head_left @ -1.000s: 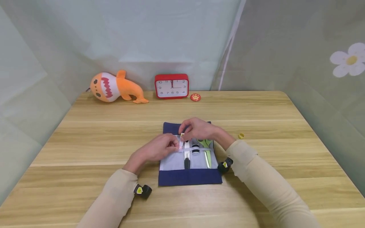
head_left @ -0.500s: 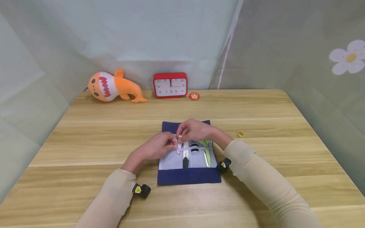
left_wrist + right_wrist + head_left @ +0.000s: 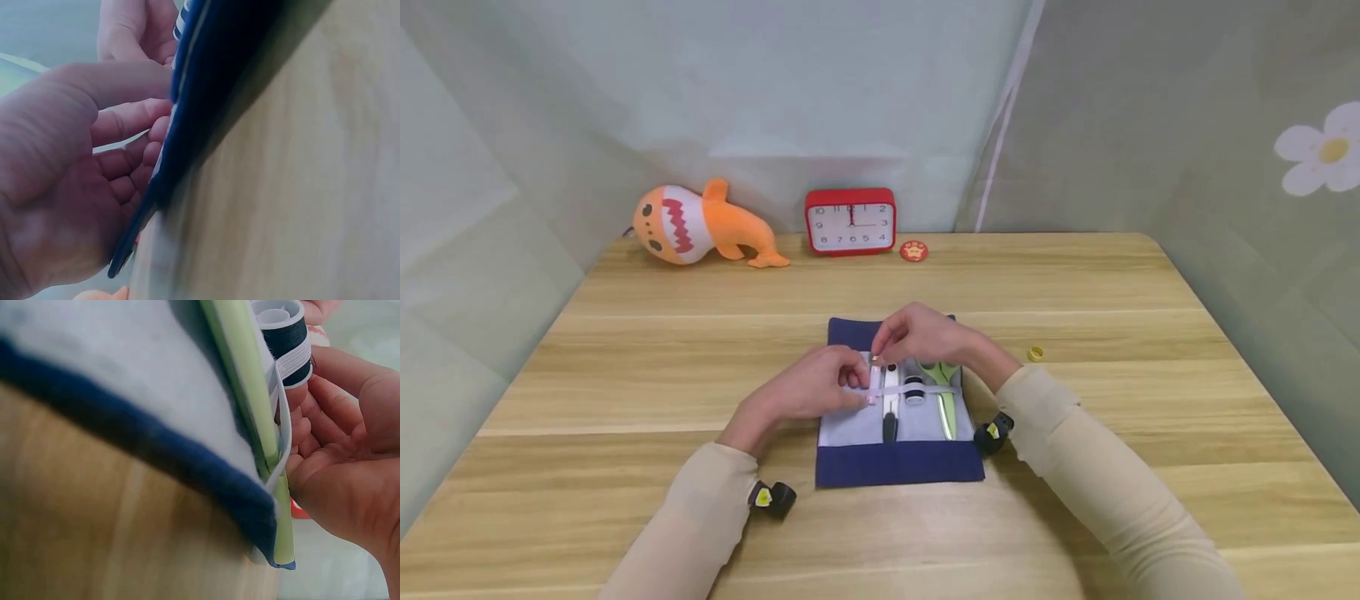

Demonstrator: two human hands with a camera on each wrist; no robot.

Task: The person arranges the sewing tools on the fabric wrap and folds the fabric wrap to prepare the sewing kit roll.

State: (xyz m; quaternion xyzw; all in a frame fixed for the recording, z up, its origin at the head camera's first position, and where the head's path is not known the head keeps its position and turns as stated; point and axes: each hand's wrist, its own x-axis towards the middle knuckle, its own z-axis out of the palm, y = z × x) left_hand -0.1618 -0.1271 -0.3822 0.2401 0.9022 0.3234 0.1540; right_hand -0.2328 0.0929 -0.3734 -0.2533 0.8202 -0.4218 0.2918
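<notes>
A navy fabric sewing roll lies unfolded on the table, its pale lining crossed by a white elastic band. My right hand pinches the gold-coloured top of a slim white-and-pink item, whose lower part passes under the band. My left hand rests at the band's left end, thumb below and fingers above it, slightly parted. Under the band, to the right, sit a white cutter with a black end, a black thread spool and green scissors. The right wrist view shows the right fingers behind the spool.
Right of the roll lies a small yellow ring. Along the table's back edge are an orange plush shark, a red clock and a round red badge. Fabric curtains hang behind.
The slim white-and-pink item has slid down, its pink end now showing below the band. My left thumb and fingers have parted at the band; my right fingers still pinch the item's top.
</notes>
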